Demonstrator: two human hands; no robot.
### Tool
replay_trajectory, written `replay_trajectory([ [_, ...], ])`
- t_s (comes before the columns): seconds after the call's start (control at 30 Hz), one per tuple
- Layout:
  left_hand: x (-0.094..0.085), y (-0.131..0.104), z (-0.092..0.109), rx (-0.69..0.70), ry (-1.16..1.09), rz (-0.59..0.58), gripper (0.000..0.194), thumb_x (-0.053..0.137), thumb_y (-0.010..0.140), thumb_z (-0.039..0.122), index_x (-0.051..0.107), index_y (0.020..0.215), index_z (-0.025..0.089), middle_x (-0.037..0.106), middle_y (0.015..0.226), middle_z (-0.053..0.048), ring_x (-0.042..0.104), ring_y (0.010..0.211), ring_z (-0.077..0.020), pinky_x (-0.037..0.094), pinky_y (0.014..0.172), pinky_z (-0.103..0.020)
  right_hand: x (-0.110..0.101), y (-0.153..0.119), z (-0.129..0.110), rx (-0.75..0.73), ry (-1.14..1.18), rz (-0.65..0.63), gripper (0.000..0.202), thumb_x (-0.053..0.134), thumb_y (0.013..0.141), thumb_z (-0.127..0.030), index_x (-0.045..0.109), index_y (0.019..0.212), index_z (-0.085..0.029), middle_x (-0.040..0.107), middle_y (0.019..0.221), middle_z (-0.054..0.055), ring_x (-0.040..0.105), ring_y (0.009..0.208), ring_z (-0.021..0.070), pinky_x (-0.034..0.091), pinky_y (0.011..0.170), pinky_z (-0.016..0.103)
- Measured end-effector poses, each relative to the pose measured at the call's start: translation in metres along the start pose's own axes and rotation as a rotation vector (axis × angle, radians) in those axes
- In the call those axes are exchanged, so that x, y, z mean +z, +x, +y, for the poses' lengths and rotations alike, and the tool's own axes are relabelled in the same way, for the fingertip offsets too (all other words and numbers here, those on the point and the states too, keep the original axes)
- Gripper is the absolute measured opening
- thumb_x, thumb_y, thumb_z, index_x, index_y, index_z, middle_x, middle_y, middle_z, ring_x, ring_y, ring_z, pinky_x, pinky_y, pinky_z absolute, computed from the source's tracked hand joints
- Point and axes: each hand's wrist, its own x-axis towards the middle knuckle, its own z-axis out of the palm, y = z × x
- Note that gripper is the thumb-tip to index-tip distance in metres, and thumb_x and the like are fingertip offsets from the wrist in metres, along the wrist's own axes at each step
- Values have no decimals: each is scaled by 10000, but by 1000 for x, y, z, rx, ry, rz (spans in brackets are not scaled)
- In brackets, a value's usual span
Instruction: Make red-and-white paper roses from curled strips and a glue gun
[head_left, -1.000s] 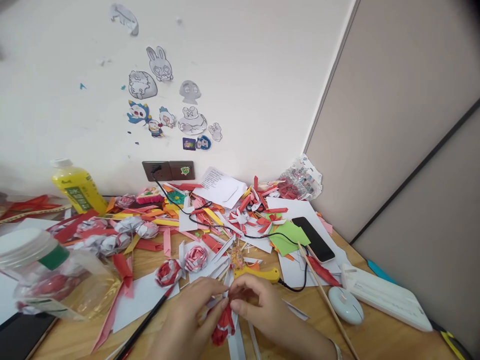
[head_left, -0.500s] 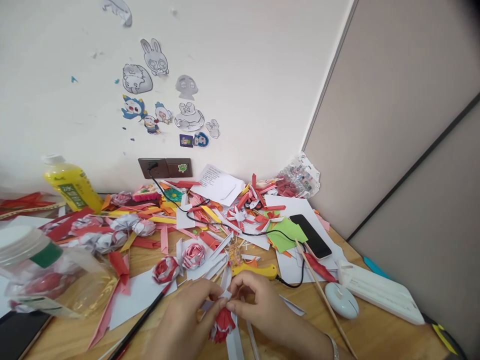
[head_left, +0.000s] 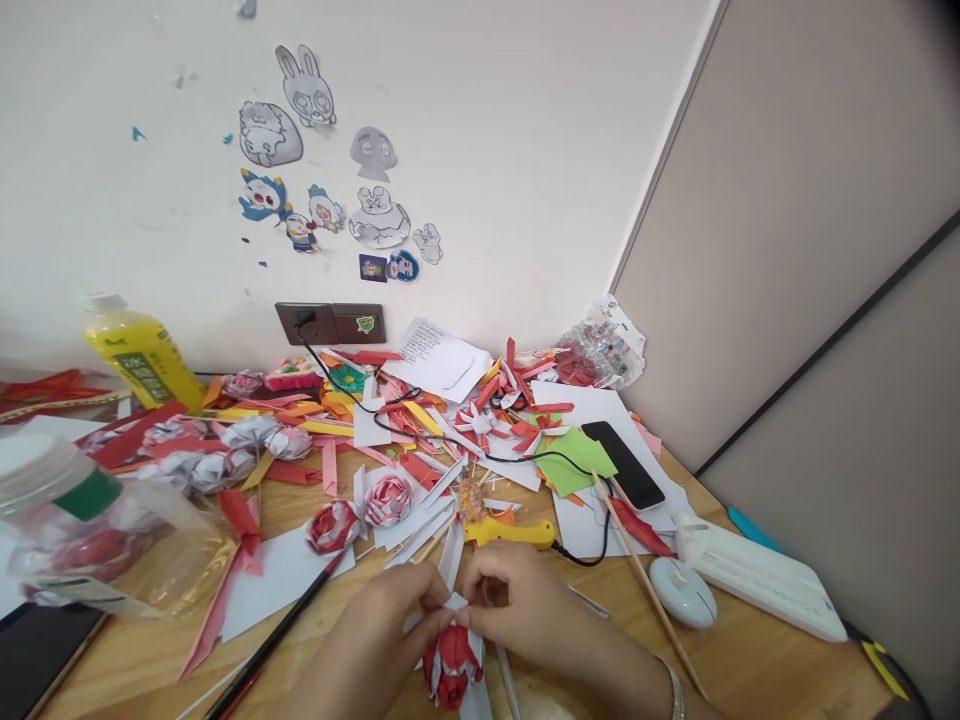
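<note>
Low in the middle of the head view, a red and white folded paper flower sits between my hands. My left hand pinches its upper edge from the left, with thumb and fingers pressed together. My right hand pinches the same edge from the right, close to the left fingertips. The exact spot that each hand grips is partly hidden by the fingers. Just beyond the hands lies a yellow glue gun. Two finished-looking paper roses, one red and white and one pink and white, lie to its left.
Folded paper strips cover the back of the table. At the left stand a clear plastic jar and a yellow drink bottle. A phone, a white mouse, a wooden stick and a white power strip lie right.
The paper flower has turned in my fingers and shows more of its red petals. Both hands keep their pinch on it. The view has tilted slightly downward.
</note>
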Motion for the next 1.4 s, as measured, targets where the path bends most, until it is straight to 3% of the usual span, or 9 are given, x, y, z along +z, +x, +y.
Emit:
replay_trajectory([
  [0.3, 14, -2, -14, 100, 135, 51, 171, 511, 797, 133, 593, 666, 205, 659, 641, 17, 624, 608, -136, 468, 575, -208, -4, 4, -2, -146, -445, -96, 125, 653, 786, -100, 588, 702, -165, 592, 728, -6, 523, 704, 139, 362, 647, 227],
  [0.47, 15, -1, -8, 283, 310, 107, 244, 445, 807, 106, 586, 641, 216, 654, 617, 14, 611, 550, -146, 478, 512, -221, -6, 4, -2, -174, -428, -135, 89, 621, 808, -94, 618, 769, -174, 624, 776, -2, 545, 728, 136, 384, 662, 218],
  [0.57, 11, -1, -5, 260, 281, 102, 259, 449, 813, 103, 574, 617, 217, 656, 596, 24, 626, 541, -138, 493, 508, -209, -3, 3, 2, -207, -409, -73, 141, 603, 780, -55, 609, 704, -173, 612, 738, -7, 543, 716, 137, 388, 658, 221],
  [0.67, 1, -4, -4, 243, 171, 59, 82, 572, 815, 192, 629, 844, 244, 723, 777, 21, 687, 701, -141, 545, 632, -207, -3, 4, 8, -153, -257, 64, 163, 605, 716, -17, 607, 671, -174, 605, 694, -16, 549, 692, 139, 388, 639, 225],
  [0.77, -3, -7, -9, 404, 232, 74, 809, 848, 522, 341, 488, 1241, 252, 687, 1139, -71, 655, 1013, -255, 543, 863, -334, -5, 6, 11, -20, 78, 178, 101, 617, 718, -74, 598, 683, -168, 603, 669, -19, 557, 641, 131, 396, 595, 220],
  [0.83, 2, -8, -16, 420, 348, 131, 1020, 879, 435, 294, 396, 1332, 244, 651, 1213, -105, 620, 1083, -297, 526, 912, -383, -6, 8, 13, 52, 316, 197, 68, 639, 736, -158, 582, 699, -166, 593, 660, -23, 553, 618, 123, 405, 581, 217],
  [0.93, 14, -7, -22, 459, 427, 305, 842, 763, 580, 183, 382, 1331, 213, 686, 1152, -94, 649, 1043, -251, 536, 903, -332, -8, 9, 14, 96, 441, 166, 111, 683, 707, -202, 581, 723, -160, 580, 670, -30, 540, 627, 115, 411, 600, 218],
  [1.13, 17, -8, -14, 424, 378, 210, 758, 534, 607, 33, 424, 1330, 232, 683, 1129, -43, 648, 1027, -204, 536, 884, -277, -13, 8, 10, 64, 255, 5, 62, 643, 716, -121, 667, 759, -159, 552, 640, -48, 501, 604, 97, 364, 566, 196],
  [1.4, 16, -6, -9, 452, 445, 291, 726, 479, 617, 5, 413, 1305, 229, 692, 957, -29, 660, 894, -196, 538, 791, -285, -17, 4, 4, -70, -29, -15, 65, 647, 770, -119, 679, 765, -175, 639, 723, -21, 546, 658, 119, 389, 605, 201],
])
